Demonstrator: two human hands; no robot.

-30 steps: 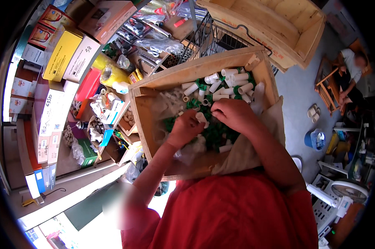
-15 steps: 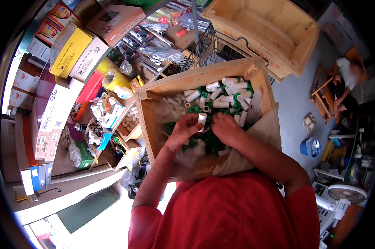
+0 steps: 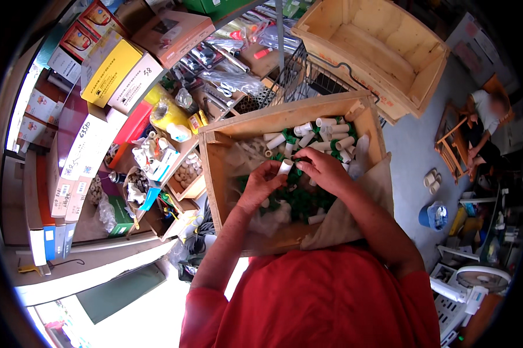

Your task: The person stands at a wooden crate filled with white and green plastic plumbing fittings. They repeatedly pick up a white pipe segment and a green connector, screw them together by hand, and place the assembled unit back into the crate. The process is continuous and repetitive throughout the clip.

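Observation:
A white plastic pipe piece [image 3: 285, 167] stands between the thumb and fingers of my left hand [image 3: 262, 184], over the wooden box [image 3: 210, 184] in front of me. Just to its right, my right hand [image 3: 324, 169] has its fingers bent in toward that piece; what they grip, if anything, is too small to make out. Beneath both hands lie dark green plastic parts [image 3: 299, 200]. White pipe pieces with green fittings [image 3: 331, 130] fill the box's far right part. Thin clear plastic bags [image 3: 267, 216] lie along its left side.
A beige cloth [image 3: 363, 203] drapes over the box's near right corner. Behind stand a wire basket [image 3: 293, 72] and a larger wooden crate [image 3: 389, 52]. Crowded shelves with cartons [image 3: 113, 72] rise at the left. A seated person [image 3: 484, 119], slippers and a blue bucket [image 3: 432, 216] are at the right.
My right hand has lifted slightly from the parts, its fingers now higher beside the pipe piece. My left hand still holds the piece, now tilted more to the right. The view has shifted slightly.

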